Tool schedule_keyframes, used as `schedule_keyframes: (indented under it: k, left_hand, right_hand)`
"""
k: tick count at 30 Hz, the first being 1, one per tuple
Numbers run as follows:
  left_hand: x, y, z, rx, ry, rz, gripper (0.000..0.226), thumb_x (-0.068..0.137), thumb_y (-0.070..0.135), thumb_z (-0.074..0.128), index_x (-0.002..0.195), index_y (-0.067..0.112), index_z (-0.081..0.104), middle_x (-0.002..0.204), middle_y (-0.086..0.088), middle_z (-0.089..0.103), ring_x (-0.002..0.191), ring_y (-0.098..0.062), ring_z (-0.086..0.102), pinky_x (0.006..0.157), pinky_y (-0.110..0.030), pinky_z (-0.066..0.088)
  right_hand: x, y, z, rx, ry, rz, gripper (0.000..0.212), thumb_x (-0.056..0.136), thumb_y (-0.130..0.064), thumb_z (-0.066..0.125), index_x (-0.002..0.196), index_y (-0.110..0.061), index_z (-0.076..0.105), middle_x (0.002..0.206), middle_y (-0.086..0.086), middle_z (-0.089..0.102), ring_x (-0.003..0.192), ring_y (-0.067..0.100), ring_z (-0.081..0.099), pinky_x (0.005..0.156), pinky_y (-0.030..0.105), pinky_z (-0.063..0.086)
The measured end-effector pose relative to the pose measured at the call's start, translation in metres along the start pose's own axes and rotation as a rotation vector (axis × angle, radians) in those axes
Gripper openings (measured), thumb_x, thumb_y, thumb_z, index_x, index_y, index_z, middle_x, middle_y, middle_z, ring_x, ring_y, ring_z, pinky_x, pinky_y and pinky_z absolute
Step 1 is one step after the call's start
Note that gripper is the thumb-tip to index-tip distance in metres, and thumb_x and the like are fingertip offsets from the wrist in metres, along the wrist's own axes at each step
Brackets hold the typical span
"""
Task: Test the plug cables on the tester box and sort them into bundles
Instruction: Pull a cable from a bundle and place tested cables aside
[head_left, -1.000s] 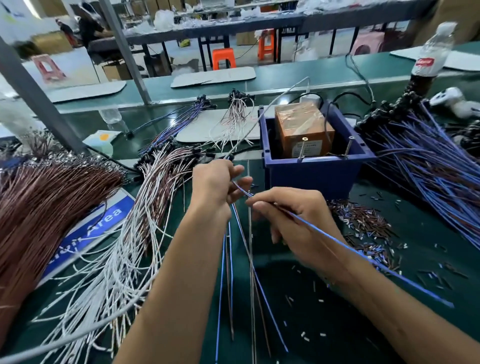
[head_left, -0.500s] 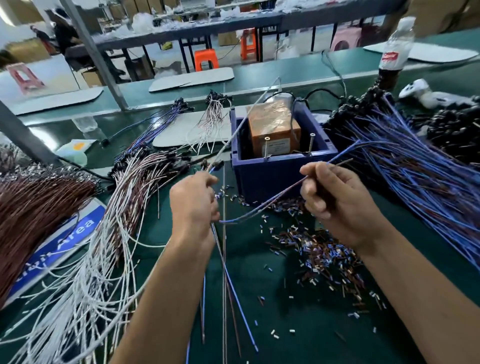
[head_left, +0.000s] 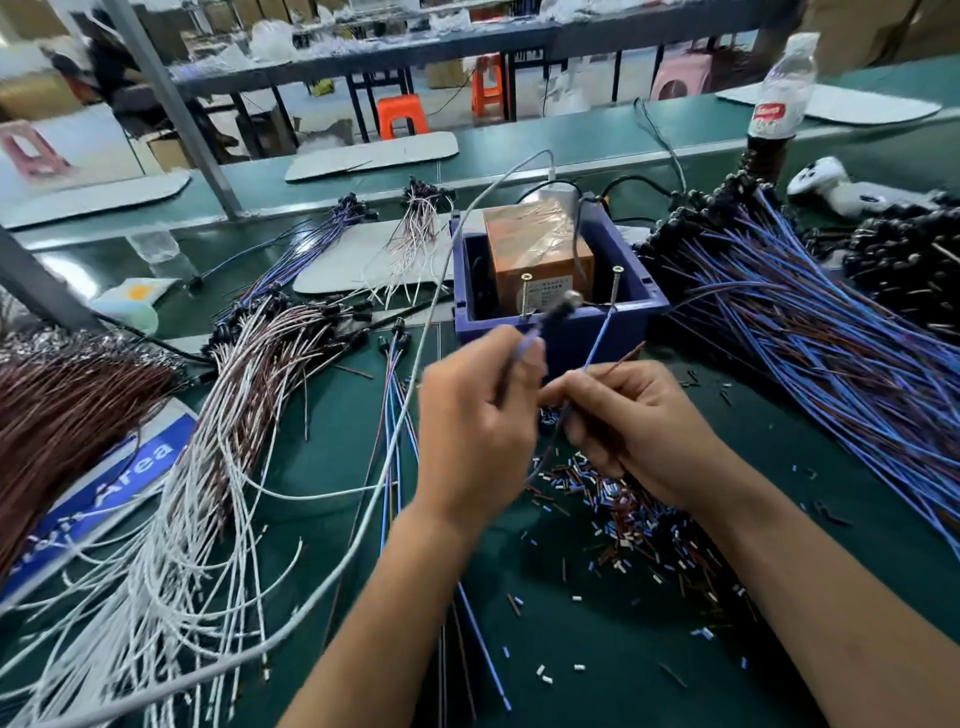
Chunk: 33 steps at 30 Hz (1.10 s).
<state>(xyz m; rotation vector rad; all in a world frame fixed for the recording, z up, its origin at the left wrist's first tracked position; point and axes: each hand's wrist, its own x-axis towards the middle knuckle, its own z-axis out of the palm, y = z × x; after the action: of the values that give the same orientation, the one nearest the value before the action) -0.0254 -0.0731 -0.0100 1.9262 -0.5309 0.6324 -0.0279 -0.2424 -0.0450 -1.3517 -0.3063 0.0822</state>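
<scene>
in front of the tester box (head_left: 558, 332), both hands have closed together since half a second ago: left hand (head_left: 475, 415) pinches the plug cable (head_left: 524, 345), right hand (head_left: 631, 421) grips its wire ends; probing looks imminent.

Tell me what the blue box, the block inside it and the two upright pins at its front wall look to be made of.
Blue box: moulded plastic by the look, matt, with thick uniform walls. Block: orange-brown, wrapped in glossy clear tape or film, judging by wrinkled glare; core unclear. Pins: metal screws, probably, with shiny heads and threaded shanks.
</scene>
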Motion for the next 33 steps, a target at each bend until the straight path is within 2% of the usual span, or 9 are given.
schedule_keyframes:
  k: [3,7,12,16,19,22,25,29,33]
  left_hand:
    - [-0.001,-0.004,0.017,0.178,-0.045,0.109,0.036,0.106,0.023,0.050,0.072,0.012,0.046,0.066,0.003,0.044,0.060,-0.024,0.043,0.055,-0.043,0.037]
    - [0.000,-0.017,0.015,0.228,0.028,0.098,0.036,0.108,0.032,0.044,0.076,0.016,0.046,0.060,0.008,0.042,0.054,-0.024,0.041,0.051,-0.045,0.038]
    - [-0.005,-0.028,0.016,-0.002,-0.260,0.030,0.013,0.106,0.036,0.051,0.098,0.028,0.056,0.068,0.013,0.061,0.057,-0.011,0.058,0.057,-0.036,0.049]
    - [-0.005,-0.038,0.013,-0.007,-0.315,0.028,0.017,0.099,0.034,0.061,0.110,0.023,0.066,0.080,0.007,0.072,0.067,-0.016,0.068,0.065,-0.041,0.054]
    - [-0.003,-0.044,0.007,0.034,-0.300,0.065,0.010,0.097,0.022,0.063,0.103,0.020,0.071,0.077,0.008,0.071,0.067,-0.017,0.065,0.065,-0.039,0.052]
    - [-0.003,-0.049,0.000,0.103,-0.266,0.070,0.010,0.094,0.016,0.065,0.086,0.018,0.069,0.059,0.007,0.054,0.053,-0.019,0.050,0.054,-0.040,0.044]
    - [-0.002,-0.050,-0.001,0.142,-0.239,0.077,0.017,0.093,0.016,0.064,0.077,0.017,0.064,0.055,0.008,0.044,0.050,-0.017,0.042,0.051,-0.039,0.041]
    - [-0.004,-0.045,0.002,0.176,-0.267,0.081,0.010,0.088,0.022,0.065,0.079,0.020,0.064,0.055,0.003,0.051,0.049,-0.021,0.047,0.051,-0.037,0.042]
    - [-0.007,-0.040,0.006,0.136,-0.299,0.083,0.008,0.088,0.017,0.069,0.082,0.021,0.067,0.055,0.005,0.049,0.049,-0.021,0.045,0.050,-0.036,0.040]
  right_hand:
    - [0.000,0.000,0.000,-0.026,0.060,-0.037,0.022,0.099,-0.028,0.065,0.088,-0.014,0.077,0.066,0.011,0.064,0.038,0.012,0.047,0.036,0.018,0.035]
    - [0.001,0.000,-0.002,0.020,0.140,-0.082,0.019,0.094,-0.029,0.069,0.094,-0.014,0.079,0.069,0.012,0.068,0.039,0.010,0.048,0.034,0.017,0.035]
    - [0.004,0.004,0.000,0.049,0.119,-0.073,0.017,0.095,-0.025,0.068,0.090,-0.013,0.079,0.069,0.010,0.067,0.039,0.009,0.049,0.035,0.017,0.035]
    - [0.008,0.008,-0.001,-0.021,0.190,-0.050,0.013,0.091,-0.016,0.069,0.087,-0.015,0.081,0.064,0.013,0.062,0.036,0.012,0.042,0.035,0.017,0.031]
    - [0.009,0.007,0.001,-0.001,0.225,-0.054,0.007,0.087,-0.021,0.077,0.083,-0.016,0.080,0.065,0.010,0.065,0.037,0.011,0.042,0.035,0.017,0.031]
    - [0.009,0.000,-0.003,0.087,0.363,-0.067,0.014,0.080,-0.028,0.076,0.083,-0.015,0.079,0.067,0.005,0.068,0.038,0.008,0.045,0.034,0.017,0.031]
    - [0.008,-0.006,-0.012,0.138,0.412,-0.094,0.017,0.082,-0.025,0.075,0.086,-0.008,0.074,0.071,0.010,0.071,0.039,0.008,0.046,0.034,0.018,0.032]
    - [0.006,-0.004,-0.007,0.056,0.360,-0.089,0.014,0.084,-0.024,0.075,0.083,-0.010,0.075,0.071,0.011,0.072,0.039,0.009,0.049,0.034,0.018,0.035]
    - [0.006,0.000,-0.004,-0.107,0.363,-0.101,0.014,0.095,-0.015,0.073,0.081,-0.013,0.074,0.069,0.009,0.072,0.037,0.011,0.050,0.033,0.019,0.037]
